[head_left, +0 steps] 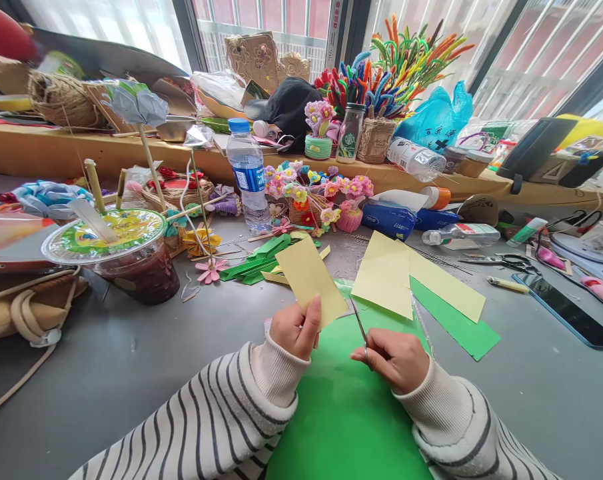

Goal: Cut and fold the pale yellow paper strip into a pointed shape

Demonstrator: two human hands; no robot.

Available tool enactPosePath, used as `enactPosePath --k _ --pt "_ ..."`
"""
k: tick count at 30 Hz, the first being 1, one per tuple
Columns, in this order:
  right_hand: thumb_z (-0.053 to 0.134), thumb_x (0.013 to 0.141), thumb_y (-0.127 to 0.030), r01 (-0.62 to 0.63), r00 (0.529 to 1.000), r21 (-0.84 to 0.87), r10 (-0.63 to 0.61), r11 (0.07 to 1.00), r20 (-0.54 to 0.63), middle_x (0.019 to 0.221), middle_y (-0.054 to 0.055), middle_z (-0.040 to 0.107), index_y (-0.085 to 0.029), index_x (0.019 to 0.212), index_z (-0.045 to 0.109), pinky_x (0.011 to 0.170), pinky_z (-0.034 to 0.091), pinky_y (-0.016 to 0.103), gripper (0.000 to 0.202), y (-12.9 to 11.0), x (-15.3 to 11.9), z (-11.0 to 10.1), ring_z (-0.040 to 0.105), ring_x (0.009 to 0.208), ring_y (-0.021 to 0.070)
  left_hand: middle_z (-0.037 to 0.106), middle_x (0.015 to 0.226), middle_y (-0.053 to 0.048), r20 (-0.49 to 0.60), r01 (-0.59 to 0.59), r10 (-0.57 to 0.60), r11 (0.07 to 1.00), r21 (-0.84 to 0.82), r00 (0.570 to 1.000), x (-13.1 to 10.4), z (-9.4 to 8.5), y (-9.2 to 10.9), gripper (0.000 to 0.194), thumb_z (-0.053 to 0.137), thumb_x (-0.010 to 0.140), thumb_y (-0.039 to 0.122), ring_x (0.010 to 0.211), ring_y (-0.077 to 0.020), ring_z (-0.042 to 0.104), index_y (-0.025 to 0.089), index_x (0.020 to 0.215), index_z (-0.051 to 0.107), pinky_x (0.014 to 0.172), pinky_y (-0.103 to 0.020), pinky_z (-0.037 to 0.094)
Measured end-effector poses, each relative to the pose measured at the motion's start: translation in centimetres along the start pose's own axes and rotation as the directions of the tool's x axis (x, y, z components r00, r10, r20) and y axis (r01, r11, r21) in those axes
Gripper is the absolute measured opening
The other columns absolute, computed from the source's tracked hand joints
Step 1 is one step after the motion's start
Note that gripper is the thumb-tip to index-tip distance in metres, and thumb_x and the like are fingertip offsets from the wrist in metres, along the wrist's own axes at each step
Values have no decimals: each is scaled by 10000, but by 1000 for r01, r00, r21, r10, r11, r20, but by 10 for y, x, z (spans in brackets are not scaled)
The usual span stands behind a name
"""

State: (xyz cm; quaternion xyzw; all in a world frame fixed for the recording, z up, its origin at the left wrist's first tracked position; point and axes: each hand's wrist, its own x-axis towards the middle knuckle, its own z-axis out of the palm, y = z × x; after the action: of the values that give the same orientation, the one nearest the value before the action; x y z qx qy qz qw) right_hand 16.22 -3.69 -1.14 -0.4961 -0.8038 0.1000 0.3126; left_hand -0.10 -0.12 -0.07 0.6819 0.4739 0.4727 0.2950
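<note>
Right now, from the head view, the left hand (295, 328) pinches a small yellow paper strip (311, 279) between thumb and fingers and holds it upright just above the big green sheet (341, 413). The right hand (394, 359) is closed around a pair of scissors (360, 325), blades pointing up toward the strip's right edge, close to it; whether they touch the paper I cannot tell.

As for progress, I judge the cutting to be partly done. The strip in the left grip looks already trimmed off a larger piece, and a heap of cut green strips (256, 261) lies behind it on the grey surface (131, 353). Still whole, to the right of the hands, are two larger yellow paper pieces (384, 275), overlapping, with a green piece (461, 330) lying under them.

Counting: one strip in hand, two yellow pieces waiting, one large green sheet under the wrists, one green offcut. One pair of scissors is in the hand, and a second pair (501, 262) lies well off to the right. Two clear water bottles: one standing (248, 175), one lying on its side (461, 234). One lidded drink cup (116, 250) stands at the left. One dark phone (566, 308) rests at the right edge. The finished little flowers (311, 190) at the back are too many and too crowded to count.
</note>
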Motion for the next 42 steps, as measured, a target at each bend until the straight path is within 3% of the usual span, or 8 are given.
enactPosePath --k 9,14,19,24,29,33,37,42 --pt "429 682 -527 -132 990 18 131 991 47 380 -42 365 -179 460 351 358 264 197 420 -8 -1 1 303 358 65 370 292 37 31 -28 27 999 32 999 1 0 0 462 317 790 293 305 -48 362 160 348 350 395 -164 338" --pt "397 745 -450 -62 996 30 63 998 -60 371 -33 399 -190 445 334 358 284 191 402 -3 0 0 346 343 68 371 291 37 40 -19 17 999 31 999 1 0 0 444 327 783 286 300 -47 355 159 358 353 387 -164 330" --pt "402 753 -419 -241 954 71 250 968 -165 393 -24 471 -187 483 384 362 308 183 356 9 -2 -3 415 356 73 413 310 33 117 63 -48 990 -127 992 2 1 2 379 394 752 308 292 -46 380 147 410 414 353 -156 325" --pt "408 714 -470 -380 894 17 372 925 -250 377 -43 410 -171 610 499 367 310 205 329 22 -1 -1 376 345 86 536 478 -12 296 247 -153 916 -315 943 4 4 -1 286 466 703 376 376 -90 506 110 624 538 337 -164 349" --pt "364 725 -429 -488 832 72 488 870 -264 516 13 560 -121 843 534 493 394 260 371 26 0 1 490 426 125 570 561 -31 442 402 -195 802 -443 876 7 4 -1 298 505 679 385 444 -119 554 95 741 533 367 -171 389" --pt "383 723 -421 -524 794 88 523 847 -311 535 13 540 -145 811 518 500 389 263 320 20 3 -6 486 444 128 568 558 -25 544 484 -192 741 -465 817 8 3 2 306 538 656 379 437 -123 553 92 763 536 394 -190 418" --pt "368 732 -466 -394 863 340 471 854 -183 540 4 503 -165 756 506 419 362 229 332 9 5 -7 438 418 101 559 560 -16 561 496 -212 759 -421 800 7 5 0 296 540 654 375 458 -122 546 99 758 556 411 -196 416" --pt "467 705 -370 -208 953 395 276 895 -123 538 11 506 -165 666 521 430 385 221 216 0 4 2 444 457 103 552 599 -22 507 341 -133 876 -342 851 6 10 -8 293 549 633 380 552 -124 509 98 687 600 472 -195 402"
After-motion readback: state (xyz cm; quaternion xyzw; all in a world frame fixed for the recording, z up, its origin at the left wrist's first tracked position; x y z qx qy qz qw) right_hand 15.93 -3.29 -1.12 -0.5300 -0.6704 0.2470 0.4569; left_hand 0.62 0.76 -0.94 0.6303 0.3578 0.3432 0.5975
